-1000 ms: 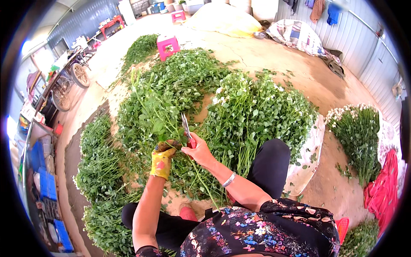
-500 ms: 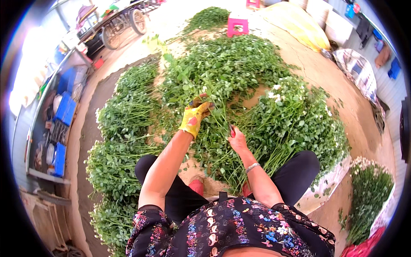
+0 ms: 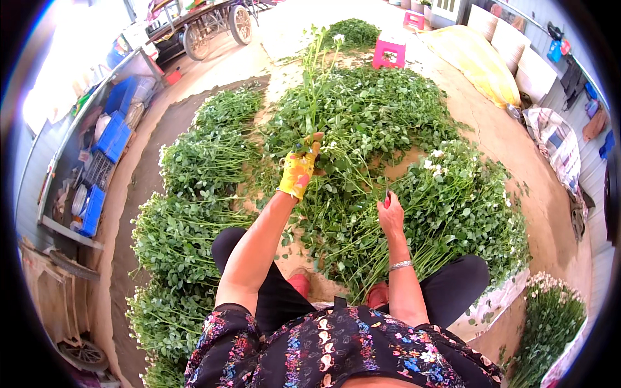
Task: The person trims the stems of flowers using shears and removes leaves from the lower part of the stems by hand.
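Observation:
My left hand, in a yellow patterned glove, is closed round a few green flower stems. They stand up and away from it, with leaves and a white bloom at the far end. My bare right hand, a silver bracelet on its wrist, is closed on a small tool with a red handle; its working end is too small to make out. Thin stems stretch between the two hands. Below both lies a large heap of cut leafy stems.
Bundled white-flowered stems line my left side. More stems with white blooms lie at my right. Farther off stand a pink stool, a wheeled cart and a yellow sheet. Blue crates fill a rack at the left.
The stems in my left hand have swung more upright. My right hand has moved right and slightly away from my left hand, still holding the red-handled tool. The whole view has shifted slightly.

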`<state>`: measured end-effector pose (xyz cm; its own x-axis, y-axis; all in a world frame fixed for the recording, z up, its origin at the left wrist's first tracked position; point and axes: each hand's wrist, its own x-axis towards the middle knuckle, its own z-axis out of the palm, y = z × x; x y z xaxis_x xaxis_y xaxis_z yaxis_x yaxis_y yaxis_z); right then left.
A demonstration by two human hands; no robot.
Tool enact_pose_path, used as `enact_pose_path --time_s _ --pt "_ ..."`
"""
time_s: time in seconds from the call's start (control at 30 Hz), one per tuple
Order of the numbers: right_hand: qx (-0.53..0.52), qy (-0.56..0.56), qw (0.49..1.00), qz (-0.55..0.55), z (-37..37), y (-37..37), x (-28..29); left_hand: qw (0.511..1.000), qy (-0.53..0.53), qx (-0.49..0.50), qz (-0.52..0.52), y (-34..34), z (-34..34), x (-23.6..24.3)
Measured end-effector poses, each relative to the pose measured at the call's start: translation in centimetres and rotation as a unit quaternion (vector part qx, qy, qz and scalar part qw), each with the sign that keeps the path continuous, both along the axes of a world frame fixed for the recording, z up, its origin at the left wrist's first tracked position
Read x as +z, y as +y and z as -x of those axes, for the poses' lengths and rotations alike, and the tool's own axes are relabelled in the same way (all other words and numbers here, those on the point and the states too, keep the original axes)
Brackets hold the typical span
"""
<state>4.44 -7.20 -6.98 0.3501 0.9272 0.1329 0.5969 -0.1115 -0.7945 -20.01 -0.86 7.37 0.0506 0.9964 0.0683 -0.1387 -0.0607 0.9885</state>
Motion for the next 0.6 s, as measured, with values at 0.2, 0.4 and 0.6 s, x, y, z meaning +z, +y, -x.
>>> enact_pose_path --time_s 0.2,0.4,0.6 --pt "0.027 -0.054 0.995 -0.082 -0.3 -0.1 3.7 0.993 -0.016 -0.115 -0.012 -0.8 -0.7 0.8" --pt "0.094 0.113 0.986 -0.080 1.2 -1.7 10.6 0.966 0.002 -0.258 0.011 -1.6 -0.8 1.7" --pt "0.119 0.155 0.970 -0.145 2.1 -2.4 16.5 0.926 -0.046 -0.367 0.082 -1.6 -0.7 1.4"
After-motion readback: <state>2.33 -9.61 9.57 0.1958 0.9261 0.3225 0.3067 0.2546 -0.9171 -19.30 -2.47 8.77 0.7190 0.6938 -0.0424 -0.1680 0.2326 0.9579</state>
